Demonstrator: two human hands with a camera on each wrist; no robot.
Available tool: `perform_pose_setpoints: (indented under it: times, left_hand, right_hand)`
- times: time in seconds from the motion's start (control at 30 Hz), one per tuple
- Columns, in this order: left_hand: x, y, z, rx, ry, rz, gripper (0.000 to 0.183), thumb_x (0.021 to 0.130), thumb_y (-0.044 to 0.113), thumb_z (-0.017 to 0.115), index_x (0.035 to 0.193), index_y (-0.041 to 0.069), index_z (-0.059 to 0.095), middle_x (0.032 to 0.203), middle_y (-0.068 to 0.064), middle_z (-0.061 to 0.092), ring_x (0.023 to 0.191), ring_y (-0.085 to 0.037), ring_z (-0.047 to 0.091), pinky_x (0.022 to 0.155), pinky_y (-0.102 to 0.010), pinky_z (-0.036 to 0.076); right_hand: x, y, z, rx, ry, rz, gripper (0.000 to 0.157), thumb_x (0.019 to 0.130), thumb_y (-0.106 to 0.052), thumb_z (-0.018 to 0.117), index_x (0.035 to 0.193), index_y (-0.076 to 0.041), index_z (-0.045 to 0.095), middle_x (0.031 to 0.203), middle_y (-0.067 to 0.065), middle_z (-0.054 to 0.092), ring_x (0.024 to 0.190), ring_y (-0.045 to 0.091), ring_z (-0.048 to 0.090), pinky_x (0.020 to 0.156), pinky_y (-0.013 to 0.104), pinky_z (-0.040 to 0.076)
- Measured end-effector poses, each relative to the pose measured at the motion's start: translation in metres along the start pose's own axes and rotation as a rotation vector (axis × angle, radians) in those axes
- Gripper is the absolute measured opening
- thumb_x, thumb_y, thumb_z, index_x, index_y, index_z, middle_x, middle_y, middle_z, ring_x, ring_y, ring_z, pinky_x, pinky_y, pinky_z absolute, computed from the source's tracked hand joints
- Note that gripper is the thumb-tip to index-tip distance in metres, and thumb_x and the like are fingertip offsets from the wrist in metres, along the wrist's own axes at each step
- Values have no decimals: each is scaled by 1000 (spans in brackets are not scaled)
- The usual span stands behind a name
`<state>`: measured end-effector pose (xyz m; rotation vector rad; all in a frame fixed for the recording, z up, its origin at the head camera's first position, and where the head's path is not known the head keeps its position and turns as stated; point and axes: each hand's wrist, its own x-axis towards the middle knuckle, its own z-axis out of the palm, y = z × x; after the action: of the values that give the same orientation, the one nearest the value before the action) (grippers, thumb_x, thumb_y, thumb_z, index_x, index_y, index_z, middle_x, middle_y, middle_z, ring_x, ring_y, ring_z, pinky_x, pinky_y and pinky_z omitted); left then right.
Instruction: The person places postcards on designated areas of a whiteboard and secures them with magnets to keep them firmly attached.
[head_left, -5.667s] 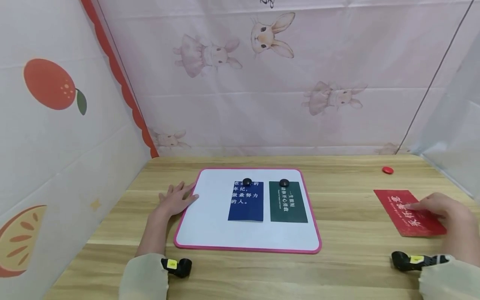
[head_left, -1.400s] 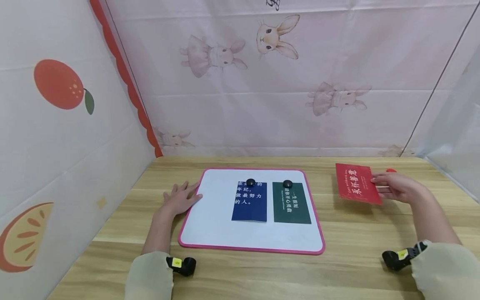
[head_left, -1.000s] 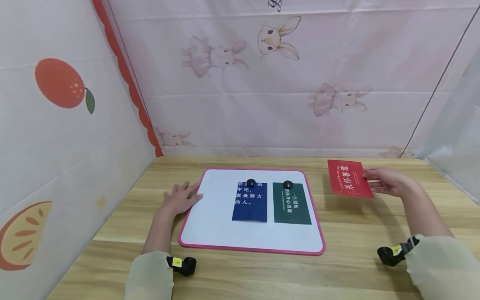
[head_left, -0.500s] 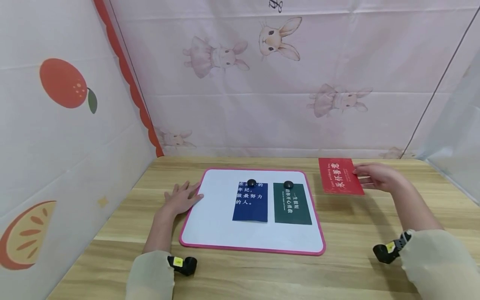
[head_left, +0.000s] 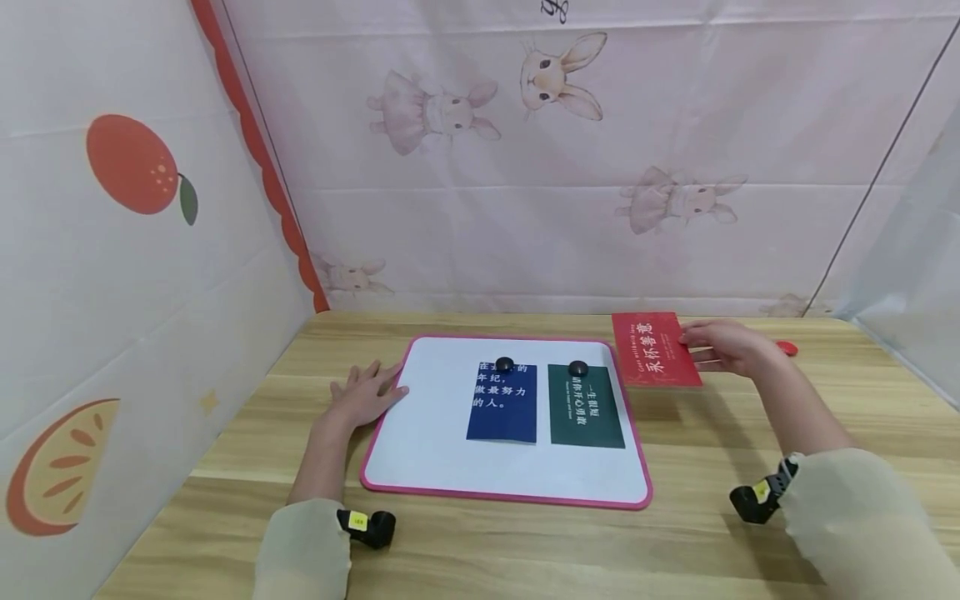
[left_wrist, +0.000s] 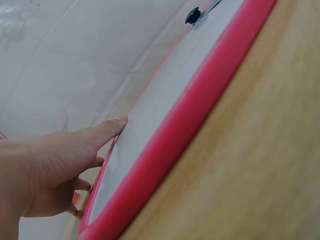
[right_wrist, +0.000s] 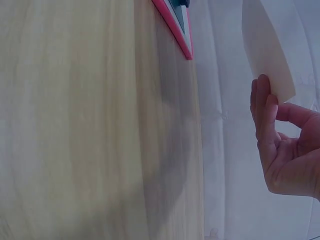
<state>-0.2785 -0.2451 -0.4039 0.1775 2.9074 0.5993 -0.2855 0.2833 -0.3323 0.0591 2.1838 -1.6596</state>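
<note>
A red card (head_left: pixel 656 354) with white lettering is held up off the table, pinched at its right edge by my right hand (head_left: pixel 723 346). In the right wrist view the card's pale back (right_wrist: pixel 270 50) faces the camera, between thumb and fingers. My left hand (head_left: pixel 362 400) lies at the left edge of a pink-rimmed whiteboard (head_left: pixel 427 467). Its thumb (left_wrist: pixel 112 131) rests on the board's face, with the other fingers spread outside the rim. On the board lie a blue card (head_left: pixel 501 421) and a green card (head_left: pixel 587 425), each under a black round magnet (head_left: pixel 505 365) at its top.
A red round magnet (head_left: pixel 786 347) lies on the wooden table (head_left: pixel 525 550) behind the right hand. Pink bunny-print sheeting (head_left: pixel 465 242) stands along the back, and white fruit-print sheeting (head_left: pixel 187 333) on the left.
The right hand has picked the red card up off the table and carried it leftward to the board's upper right corner. The left hand has stayed at the board's edge.
</note>
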Motion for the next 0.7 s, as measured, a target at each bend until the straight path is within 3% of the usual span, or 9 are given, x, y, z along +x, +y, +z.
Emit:
perform_pose_setpoints:
  times: [0.27, 0.5, 0.7]
  left_hand:
    - [0, 0, 2, 0, -1, -4, 66, 93, 50, 42, 147, 18, 23, 148, -25, 9, 131, -49, -7, 95, -66, -11]
    - [1, -2, 2, 5, 10, 1, 66, 93, 50, 42, 147, 17, 24, 148, -26, 9, 131, -49, -7, 95, -67, -11]
    - [1, -1, 2, 3, 6, 2, 66, 92, 51, 43, 146, 17, 24, 148, -26, 9, 131, -50, -6, 95, -67, -10]
  right_hand:
    - [6, -6, 19, -20, 8, 2, 51, 96, -12, 42, 136, 12, 23, 88, -1, 59, 81, 14, 62, 78, 33, 51]
    - [9, -15, 36, -9, 17, 11, 53, 96, -15, 44, 138, 10, 24, 104, 10, 55, 84, 17, 63, 85, 37, 48]
    - [10, -20, 46, -10, 14, -8, 52, 96, -15, 44, 137, 11, 26, 107, 14, 54, 85, 18, 63, 85, 38, 48]
